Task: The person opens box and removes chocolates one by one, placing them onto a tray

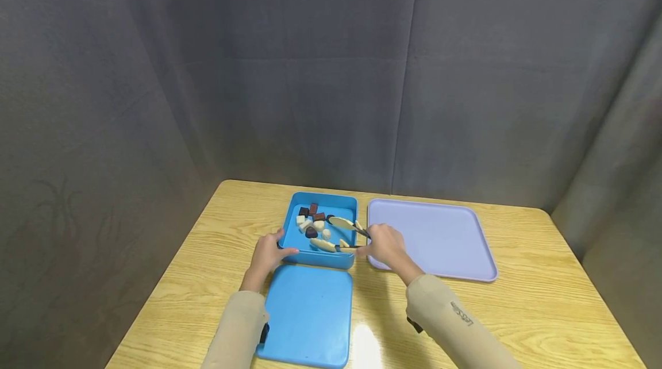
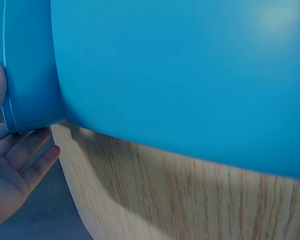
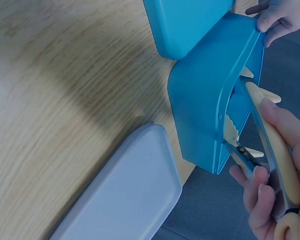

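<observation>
— What bears the arrangement?
— The wood-grain tabletop (image 1: pixel 538 300). The lavender tray (image 1: pixel 434 237) lies flat at right; the blue lid (image 1: pixel 310 311) lies left of it and nearer me, just before the blue box (image 1: pixel 323 258).
— And your hands?
— My left hand (image 1: pixel 266 253) grips the box at its near left corner, thumb at the rim. My right hand (image 1: pixel 384 243) grasps the tongs (image 1: pixel 341 223), whose cream tips reach over the box's right wall and stand apart inside.
— The smallest items?
— Dark pieces (image 1: pixel 311 232) and white pieces (image 1: pixel 306 225), clustered on the box floor. One white ball (image 1: pixel 326 234) lies between the tips; whether they touch it, I cannot tell.
</observation>
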`<state>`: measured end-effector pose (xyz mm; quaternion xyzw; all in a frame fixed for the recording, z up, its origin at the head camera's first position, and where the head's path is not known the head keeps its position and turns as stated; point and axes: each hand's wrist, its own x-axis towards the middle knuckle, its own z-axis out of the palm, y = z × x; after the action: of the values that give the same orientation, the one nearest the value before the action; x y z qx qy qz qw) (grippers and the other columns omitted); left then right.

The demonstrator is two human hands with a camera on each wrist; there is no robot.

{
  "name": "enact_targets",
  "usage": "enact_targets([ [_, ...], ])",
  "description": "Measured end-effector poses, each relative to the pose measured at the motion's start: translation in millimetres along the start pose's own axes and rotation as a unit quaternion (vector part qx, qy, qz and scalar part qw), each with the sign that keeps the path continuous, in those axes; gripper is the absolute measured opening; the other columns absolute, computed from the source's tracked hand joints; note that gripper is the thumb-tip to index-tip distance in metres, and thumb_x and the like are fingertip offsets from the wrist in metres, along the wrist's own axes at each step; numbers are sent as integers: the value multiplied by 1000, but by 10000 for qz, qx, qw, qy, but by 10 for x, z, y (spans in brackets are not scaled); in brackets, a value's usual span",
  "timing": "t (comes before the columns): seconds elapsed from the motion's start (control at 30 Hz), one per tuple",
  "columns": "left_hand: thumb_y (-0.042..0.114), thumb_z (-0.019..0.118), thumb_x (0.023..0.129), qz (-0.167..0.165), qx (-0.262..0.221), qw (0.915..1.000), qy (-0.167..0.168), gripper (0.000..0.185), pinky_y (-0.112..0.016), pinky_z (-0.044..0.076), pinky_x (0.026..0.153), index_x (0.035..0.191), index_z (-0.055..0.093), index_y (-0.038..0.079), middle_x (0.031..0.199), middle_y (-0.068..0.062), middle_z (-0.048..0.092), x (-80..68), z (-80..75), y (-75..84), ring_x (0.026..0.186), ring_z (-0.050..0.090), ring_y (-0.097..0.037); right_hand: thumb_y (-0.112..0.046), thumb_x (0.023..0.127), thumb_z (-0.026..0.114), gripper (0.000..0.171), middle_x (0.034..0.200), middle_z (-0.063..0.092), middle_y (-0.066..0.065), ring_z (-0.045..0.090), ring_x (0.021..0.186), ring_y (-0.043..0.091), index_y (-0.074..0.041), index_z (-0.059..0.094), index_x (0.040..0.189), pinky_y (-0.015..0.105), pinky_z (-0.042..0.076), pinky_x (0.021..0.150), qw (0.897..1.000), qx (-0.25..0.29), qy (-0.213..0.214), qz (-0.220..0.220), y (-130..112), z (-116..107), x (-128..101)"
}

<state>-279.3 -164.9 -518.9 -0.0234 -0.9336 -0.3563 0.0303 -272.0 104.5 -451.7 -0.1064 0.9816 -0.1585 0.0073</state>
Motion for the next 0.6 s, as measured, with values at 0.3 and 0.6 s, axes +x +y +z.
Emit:
enact_targets([
  [0.3, 24, 73, 74, -52, 44, 10000, 17, 72, -45, 41, 88, 128, 39, -10, 128, -26, 41, 1, 8, -16, 114, 43, -38, -38, 62, 79, 40, 51, 35, -3, 30, 49, 12, -12, 50, 59, 25, 24, 40, 9997, -213, -97, -2, -28, -19, 59],
  [0.6, 25, 73, 74, -58, 12, 10000, 17, 73, -45, 41, 88, 129, 38, -10, 128, -26, 41, 5, 7, -25, 114, 44, -37, -37, 63, 79, 41, 50, 37, -4, 32, 49, 12, -14, 47, 54, 25, 25, 40, 9994, -240, -257, -6, -40, -7, 105],
])
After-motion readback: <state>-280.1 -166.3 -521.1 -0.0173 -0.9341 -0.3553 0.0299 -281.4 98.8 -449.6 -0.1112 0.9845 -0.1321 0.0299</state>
